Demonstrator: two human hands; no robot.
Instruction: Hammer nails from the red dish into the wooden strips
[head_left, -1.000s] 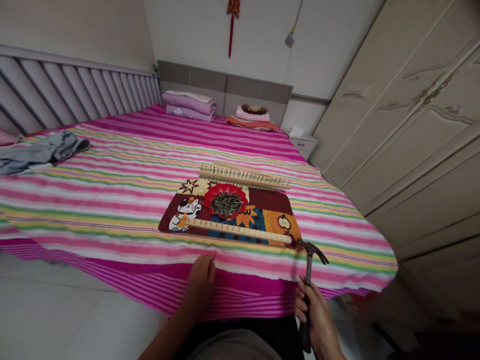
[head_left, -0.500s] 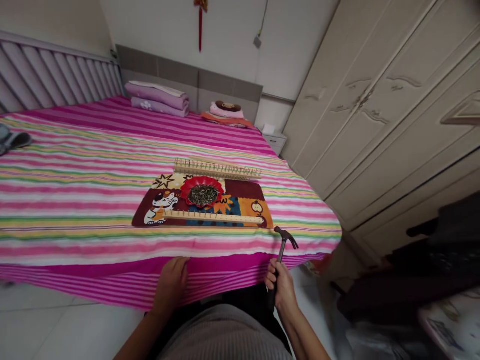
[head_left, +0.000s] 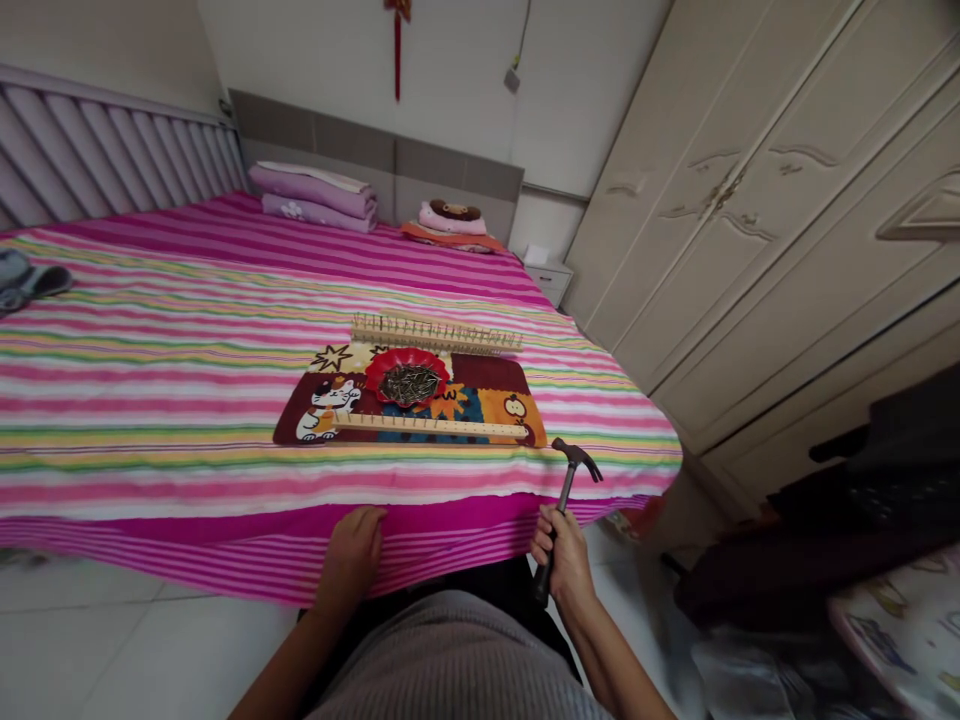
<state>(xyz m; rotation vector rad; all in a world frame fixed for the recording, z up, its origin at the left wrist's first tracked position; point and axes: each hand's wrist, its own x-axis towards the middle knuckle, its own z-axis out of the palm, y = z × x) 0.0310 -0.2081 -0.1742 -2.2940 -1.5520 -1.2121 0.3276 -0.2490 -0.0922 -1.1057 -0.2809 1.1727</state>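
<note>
My right hand is closed around the handle of a claw hammer, its dark head raised at the bed's front edge. Close to the same edge, on the left, my left hand holds nothing that I can see, its fingers loosely bent and partly hidden. Beyond the hands lies a patterned mat with a cat figure. A light wooden strip rests along its near side, nails standing in its left part. Behind it sits a red scalloped bowl full of nails.
Wooden strips studded with nails lie at the mat's far side. The striped bedspread covers the bed. Folded purple bedding and a smaller folded pile are by the headboard. A wardrobe stands at right, dark clothing below.
The view has shifted slightly. The hammer and my right hand have risen a little, and my left hand sits slightly higher and further right. The mat, bowl and strips look unmoved on the bed.
</note>
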